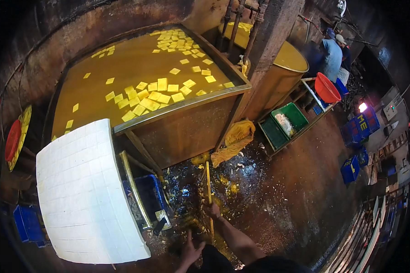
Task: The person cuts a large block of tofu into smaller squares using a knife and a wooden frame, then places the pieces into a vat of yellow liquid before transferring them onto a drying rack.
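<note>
My right hand point(212, 211) is closed around a long yellow stick point(209, 184) that reaches toward the wet floor near a crumpled yellow cloth point(234, 140). Lower down, my left hand point(192, 248) has its fingers apart and holds nothing. Left of it lies a large white slab scored into squares point(85, 198). Behind the slab a big metal vat point(191, 128) holds yellow-brown liquid, where many yellow square pieces point(150, 104) float, bunched near the front rim and the far corner. A black-handled scraper or brush point(162, 221) rests beside a blue crate point(150, 191).
Scraps litter the wet floor point(253, 184). Green crates point(287, 123) stand on a low frame, with a red basin point(327, 87) farther along. Two people point(331, 56) are at the upper right, beyond a round vat point(282, 75). Blue crates point(350, 169) and wooden boards point(358, 239) are at the right.
</note>
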`<state>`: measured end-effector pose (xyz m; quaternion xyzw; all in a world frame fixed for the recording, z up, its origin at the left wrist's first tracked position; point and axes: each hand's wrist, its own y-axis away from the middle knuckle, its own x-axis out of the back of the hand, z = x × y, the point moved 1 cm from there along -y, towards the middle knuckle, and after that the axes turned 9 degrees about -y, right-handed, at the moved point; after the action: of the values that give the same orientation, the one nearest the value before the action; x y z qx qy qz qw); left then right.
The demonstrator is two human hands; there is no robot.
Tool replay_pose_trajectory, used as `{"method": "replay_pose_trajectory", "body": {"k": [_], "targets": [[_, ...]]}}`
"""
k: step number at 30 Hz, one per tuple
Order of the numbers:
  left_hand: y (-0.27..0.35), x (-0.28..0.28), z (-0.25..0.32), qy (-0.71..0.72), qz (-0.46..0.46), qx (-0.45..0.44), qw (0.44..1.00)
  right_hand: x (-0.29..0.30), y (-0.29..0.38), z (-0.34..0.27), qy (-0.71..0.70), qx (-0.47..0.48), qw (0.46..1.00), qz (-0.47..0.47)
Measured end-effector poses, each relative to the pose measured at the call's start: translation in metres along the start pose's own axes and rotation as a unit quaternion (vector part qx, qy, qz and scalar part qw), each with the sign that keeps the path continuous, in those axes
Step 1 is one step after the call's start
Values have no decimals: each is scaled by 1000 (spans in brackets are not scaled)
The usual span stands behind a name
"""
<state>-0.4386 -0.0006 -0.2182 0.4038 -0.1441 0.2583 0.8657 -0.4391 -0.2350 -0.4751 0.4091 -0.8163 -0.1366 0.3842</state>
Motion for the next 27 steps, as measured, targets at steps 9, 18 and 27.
{"method": "replay_pose_trajectory", "body": {"k": [9,18,27], "targets": [[163,16,-273,399,230,240,855,-26,73,-128,56,131,980,-139],[211,98,-426,614,302,114,720,-5,353,-310,-139,206,964,-89],[257,240,-493,355,298,182,867,-46,412,-342,-173,159,962,138]]}}
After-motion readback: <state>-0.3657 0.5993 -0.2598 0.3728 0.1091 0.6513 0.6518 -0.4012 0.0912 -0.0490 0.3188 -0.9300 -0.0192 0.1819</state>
